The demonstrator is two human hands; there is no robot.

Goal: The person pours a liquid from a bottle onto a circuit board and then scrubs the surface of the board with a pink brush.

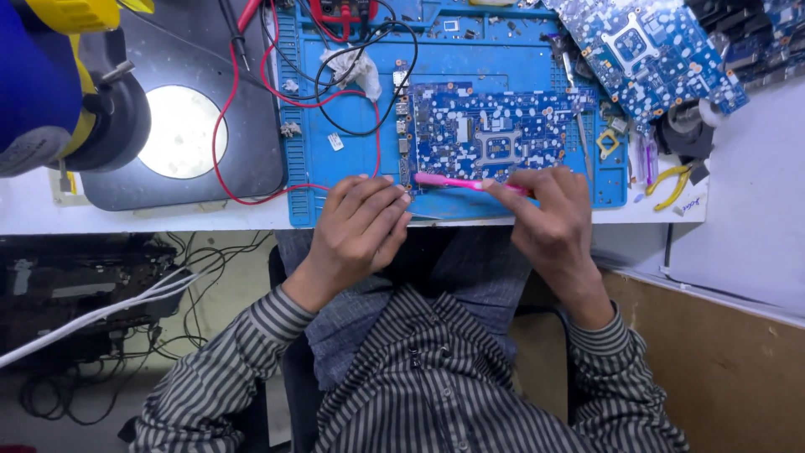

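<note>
Pink brush (465,182) lies flat along the near edge of the blue circuit board (490,134), likely so its head meets the board edge; board sits on the blue mat (352,159) on the worktop (738,193). Right hand (549,222) is closed, pinching the brush handle between thumb and fingertips. Left hand (360,226) is half curled, holding nothing, fingertips resting at the mat's front edge beside the brush tip, seemingly bracing. Red lead (220,126) loops left; yellow pliers (671,183) lie right.
</note>
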